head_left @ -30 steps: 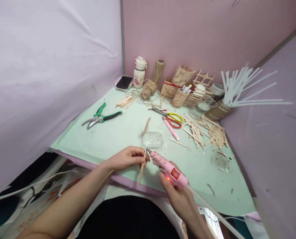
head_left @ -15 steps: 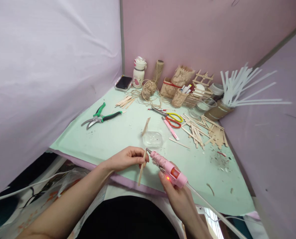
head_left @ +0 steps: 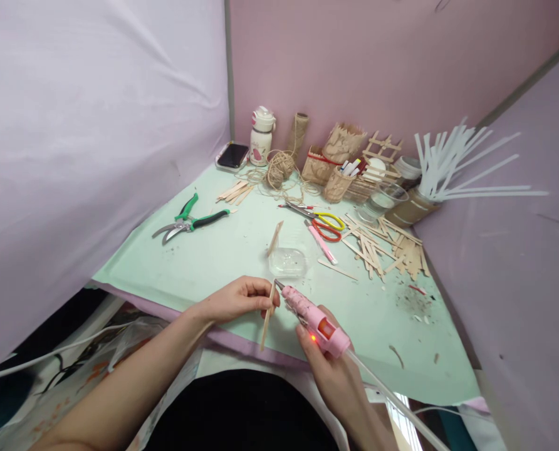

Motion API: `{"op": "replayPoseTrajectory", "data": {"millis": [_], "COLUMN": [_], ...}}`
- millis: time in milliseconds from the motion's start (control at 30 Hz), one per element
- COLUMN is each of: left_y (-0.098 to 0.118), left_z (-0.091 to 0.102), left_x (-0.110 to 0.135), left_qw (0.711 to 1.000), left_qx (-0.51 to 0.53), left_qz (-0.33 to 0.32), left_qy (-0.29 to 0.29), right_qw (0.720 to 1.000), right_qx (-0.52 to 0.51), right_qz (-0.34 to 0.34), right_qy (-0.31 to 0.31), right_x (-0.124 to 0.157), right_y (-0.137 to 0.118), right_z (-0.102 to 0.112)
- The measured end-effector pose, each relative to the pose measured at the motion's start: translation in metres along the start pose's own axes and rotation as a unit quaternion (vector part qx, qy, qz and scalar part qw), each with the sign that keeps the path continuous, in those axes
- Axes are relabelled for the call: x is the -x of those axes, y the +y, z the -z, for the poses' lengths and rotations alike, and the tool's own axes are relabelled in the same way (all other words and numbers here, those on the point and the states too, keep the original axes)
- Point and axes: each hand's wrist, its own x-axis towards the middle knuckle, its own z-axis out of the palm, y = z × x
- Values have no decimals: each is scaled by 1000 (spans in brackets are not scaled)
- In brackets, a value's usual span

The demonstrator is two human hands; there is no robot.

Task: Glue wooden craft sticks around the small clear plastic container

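Observation:
My left hand [head_left: 249, 297] pinches a wooden craft stick [head_left: 267, 324] near its upper part, the stick standing nearly on edge over the table's front. My right hand [head_left: 331, 369] is wrapped round a pink hot glue gun [head_left: 314, 316] with a small red light glowing on its side. The gun's metal nozzle points left and meets, or nearly meets, the stick's top end; any glue there is too small to make out. Just beyond the hands sits a clear plastic tray [head_left: 287, 263], with another craft stick [head_left: 274, 238] leaning at its left edge.
Green-handled pruning shears [head_left: 190, 224] lie at left. Scissors [head_left: 324, 222], a pink pen [head_left: 323, 243] and a pile of craft sticks [head_left: 368, 247] are at right. Twine [head_left: 279, 169], a bottle [head_left: 262, 138] and a glass [head_left: 381, 202] stand behind. The gun's cord [head_left: 397, 401] trails down right.
My right hand and the glue gun have shifted very slightly left. The nozzle stays by the top of the stick, and my left hand keeps its pinch.

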Motion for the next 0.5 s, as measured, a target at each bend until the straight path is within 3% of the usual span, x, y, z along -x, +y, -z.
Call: {"op": "replayPoseTrajectory", "data": {"millis": [333,500], "left_y": [-1,-1], "left_z": [1,0], "left_x": [0,0], "left_qw": [1000,1000], "left_qx": [-9,-2], "left_qz": [-6,5], "left_qy": [-9,-15], "right_qw": [1000,999], "right_qx": [12,30], "right_qz": [11,40], "right_qy": [-21,-1], "right_x": [1,0], "right_y": [-4,2], "right_z": [0,-3]}}
